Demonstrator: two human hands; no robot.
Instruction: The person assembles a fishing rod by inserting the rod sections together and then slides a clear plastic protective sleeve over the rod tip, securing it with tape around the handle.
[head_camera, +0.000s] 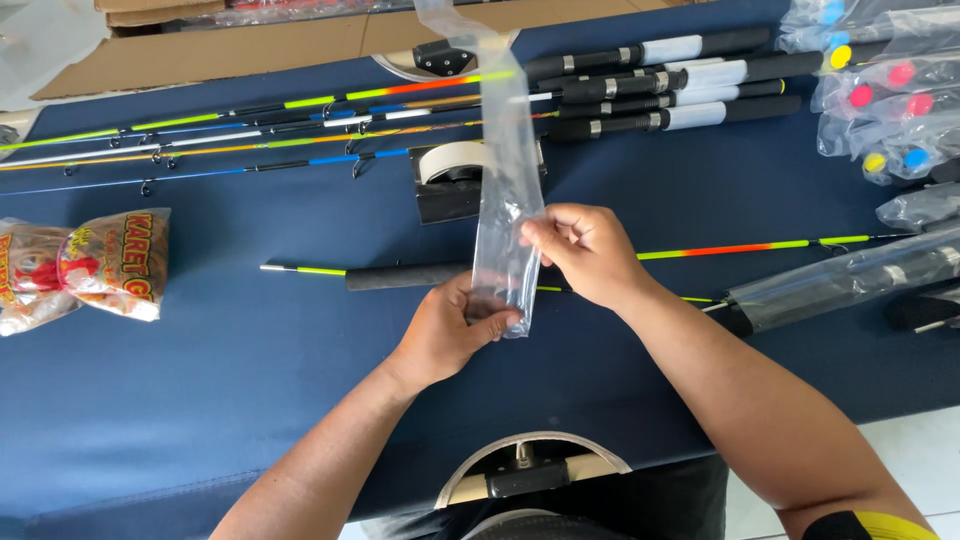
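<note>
Tabletop (200, 380) — blue cloth under rods (300, 125), cardboard (250, 45) behind.

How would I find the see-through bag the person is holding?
Look at the middle of the blue table, where the left hand and right hand meet. Both pinch a long clear plastic sleeve. It stands up empty, unlike the filled sleeves at the right.

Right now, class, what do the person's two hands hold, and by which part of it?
Both hold a long clear plastic sleeve bag near its lower end: the left hand pinches the bottom edge, the right hand the side just above.
</note>
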